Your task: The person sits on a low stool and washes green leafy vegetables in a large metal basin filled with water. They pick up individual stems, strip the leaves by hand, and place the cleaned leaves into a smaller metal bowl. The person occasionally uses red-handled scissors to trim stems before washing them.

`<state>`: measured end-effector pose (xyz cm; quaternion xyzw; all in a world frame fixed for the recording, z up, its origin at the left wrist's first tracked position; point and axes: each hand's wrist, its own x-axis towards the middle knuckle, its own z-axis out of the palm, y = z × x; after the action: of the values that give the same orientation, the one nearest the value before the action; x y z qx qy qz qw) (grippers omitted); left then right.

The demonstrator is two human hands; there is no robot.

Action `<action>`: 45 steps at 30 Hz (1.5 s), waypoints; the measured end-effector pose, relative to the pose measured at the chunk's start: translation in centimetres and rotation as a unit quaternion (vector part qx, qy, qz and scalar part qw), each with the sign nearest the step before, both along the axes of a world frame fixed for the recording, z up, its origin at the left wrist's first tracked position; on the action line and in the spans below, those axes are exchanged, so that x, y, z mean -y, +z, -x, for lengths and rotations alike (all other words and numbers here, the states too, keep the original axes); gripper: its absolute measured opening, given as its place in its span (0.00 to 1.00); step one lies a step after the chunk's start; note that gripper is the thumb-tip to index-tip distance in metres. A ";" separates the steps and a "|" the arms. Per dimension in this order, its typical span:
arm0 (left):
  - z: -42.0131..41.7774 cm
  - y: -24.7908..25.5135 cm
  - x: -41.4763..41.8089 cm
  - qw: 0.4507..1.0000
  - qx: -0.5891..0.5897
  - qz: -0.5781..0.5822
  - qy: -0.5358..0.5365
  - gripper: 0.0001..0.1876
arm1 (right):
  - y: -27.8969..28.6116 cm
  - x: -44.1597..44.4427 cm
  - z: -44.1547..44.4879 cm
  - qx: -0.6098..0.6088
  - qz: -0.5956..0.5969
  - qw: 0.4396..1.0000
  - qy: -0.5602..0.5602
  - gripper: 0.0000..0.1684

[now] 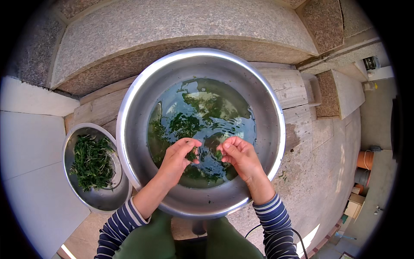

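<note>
A large stainless steel basin [136,94] stands before me, partly filled with water [207,129]. Leafy greens [186,126] float and lie in the water. Over its near half, my left hand [179,153] pinches a small bunch of wet greens [191,155] between thumb and fingers. To the right, apart from it, my right hand [238,155] holds a small green sprig [219,155] at its fingertips. Ripples spread on the water around both hands. A smaller metal bowl [106,202] at the left holds a heap of dark leafy greens [92,162] with pale stems.
Wooden boards [288,87] lie under the basin, below a granite step [190,22] at the far side. A white tiled surface [32,145] borders the small bowl. Right of the basin are a clear plastic tray [310,90], a dark cable [300,241] and an orange pot [364,160].
</note>
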<state>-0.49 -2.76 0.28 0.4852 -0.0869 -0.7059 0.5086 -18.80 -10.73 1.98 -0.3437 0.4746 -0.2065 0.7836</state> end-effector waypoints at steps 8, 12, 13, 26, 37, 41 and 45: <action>0.9 0.3 -0.2 0.960 0.222 0.128 -0.111 0.07 | 1.7 -2.1 -2.4 -0.089 0.201 0.975 0.038 0.07; 1.0 0.4 -0.2 0.991 0.108 0.049 -0.067 0.06 | 1.9 -1.5 -2.3 -0.129 0.187 0.973 0.034 0.08; 0.9 0.5 -0.2 0.992 0.094 0.040 -0.070 0.07 | 1.8 -1.5 -2.3 -0.125 0.170 0.977 0.031 0.08; 0.7 -0.6 -0.3 0.998 -0.029 0.003 -0.049 0.08 | 1.5 -2.5 -3.1 -0.141 0.392 0.909 -0.020 0.09; 1.0 0.0 -0.2 0.993 0.067 0.045 -0.092 0.10 | 1.0 -2.2 -2.4 -0.154 0.373 0.911 0.085 0.05; 1.2 -0.6 -0.5 0.984 0.116 0.070 -0.117 0.10 | 0.1 -1.9 -2.2 -0.076 0.213 0.974 0.011 0.02; 1.2 -0.9 -0.5 0.968 0.170 0.104 -0.150 0.10 | 0.8 -1.5 -2.2 -0.124 0.342 0.926 0.097 0.03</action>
<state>-1.73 -2.23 -0.63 0.5245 -0.3165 -0.6682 0.4222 -16.63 -9.28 2.74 -0.6581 0.4331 -0.2352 0.5693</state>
